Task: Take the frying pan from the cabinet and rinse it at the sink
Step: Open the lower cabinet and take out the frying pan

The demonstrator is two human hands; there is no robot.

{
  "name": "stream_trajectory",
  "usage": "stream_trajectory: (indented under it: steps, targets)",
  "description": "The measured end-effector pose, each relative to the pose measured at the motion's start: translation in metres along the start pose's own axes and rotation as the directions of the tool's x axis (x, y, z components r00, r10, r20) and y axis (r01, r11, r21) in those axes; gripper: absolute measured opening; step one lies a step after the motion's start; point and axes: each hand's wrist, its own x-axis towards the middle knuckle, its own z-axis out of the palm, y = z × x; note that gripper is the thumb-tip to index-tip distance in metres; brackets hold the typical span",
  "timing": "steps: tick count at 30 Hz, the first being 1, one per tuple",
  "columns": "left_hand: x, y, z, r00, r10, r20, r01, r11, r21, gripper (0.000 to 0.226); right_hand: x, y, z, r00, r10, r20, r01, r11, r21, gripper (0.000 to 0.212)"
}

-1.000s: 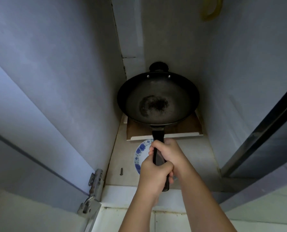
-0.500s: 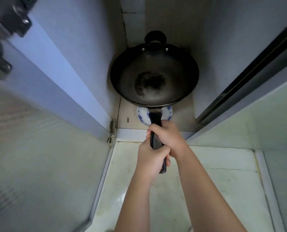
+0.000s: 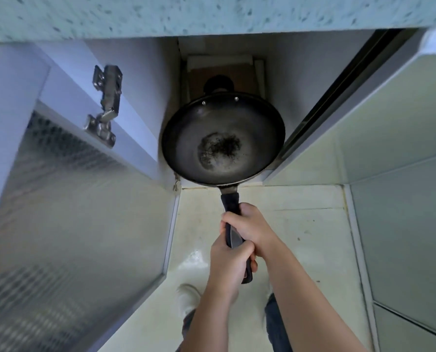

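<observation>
Both hands are wrapped tight round the handle of the frying pan: right hand nearer the bowl, left hand behind it toward the handle's end, fingers of each closed on the grip. The pan is held level, off any surface, w/ its bowl at the mouth of the cabinet and the handle out over the floor.

Progress, judged from this: the pan looks lifted and mostly out of the cabinet, so part one is nearly done. The far rim and small helper handle look to be still w/in the opening. Left to do: clear the opening fully, carry to the sink, rinse. No sink or tap in view, so can't say which way it lies. A dark speckled patch sits in the middle of the bowl.

Room: tight. The pan's right rim is just beside the dark edge strip of the right-hand panel; the left rim is near the cabinet's side wall. The open door w/ its hinge stands to the left, and the countertop edge overhangs above. Probably safest pulled straight back before lifting. The floor behind is open; the person's shoe is below the arms.
</observation>
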Motion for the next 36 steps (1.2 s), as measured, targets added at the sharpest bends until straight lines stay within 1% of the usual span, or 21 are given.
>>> stream_trajectory:
  steps: [3, 8, 12, 20, 23, 28, 32, 36]
  targets:
    - [-0.026, -0.002, -0.009, 0.999, -0.054, 0.008, 0.053, 0.998, 0.032, 0.019, -0.027, 0.0, 0.01, 0.998, 0.057, 0.008, -0.057, 0.998, 0.037, 0.028]
    - [-0.064, -0.005, -0.029, 0.992, -0.125, 0.011, 0.123, 0.987, 0.108, 0.014, -0.066, 0.002, 0.028, 0.988, 0.157, -0.002, -0.157, 0.987, 0.043, 0.027]
    - [-0.086, -0.008, -0.039, 0.988, -0.151, 0.02, 0.145, 0.972, 0.183, 0.014, -0.089, 0.008, 0.039, 0.981, 0.193, -0.018, -0.191, 0.977, 0.095, 0.028]
    - [-0.132, -0.033, -0.042, 0.988, -0.152, 0.035, 0.14, 0.963, 0.232, 0.013, -0.142, 0.028, 0.046, 0.98, 0.195, -0.044, -0.184, 0.966, 0.18, 0.025]
    - [-0.157, -0.047, -0.038, 0.987, -0.153, 0.051, 0.135, 0.959, 0.25, 0.013, -0.167, 0.042, 0.044, 0.98, 0.184, -0.079, -0.165, 0.966, 0.201, 0.025]
    - [-0.2, -0.073, -0.031, 0.985, -0.141, 0.103, 0.11, 0.96, 0.259, 0.025, -0.214, 0.067, 0.041, 0.969, 0.2, -0.148, -0.164, 0.961, 0.222, 0.012]
    - [-0.241, -0.094, -0.014, 0.987, -0.148, 0.069, 0.128, 0.964, 0.231, 0.026, -0.258, 0.074, 0.025, 0.971, 0.199, -0.131, -0.174, 0.967, 0.184, 0.021]
    - [-0.285, -0.112, 0.002, 0.986, -0.157, 0.056, 0.141, 0.963, 0.23, 0.02, -0.314, 0.073, 0.01, 0.971, 0.201, -0.128, -0.17, 0.96, 0.222, 0.031]
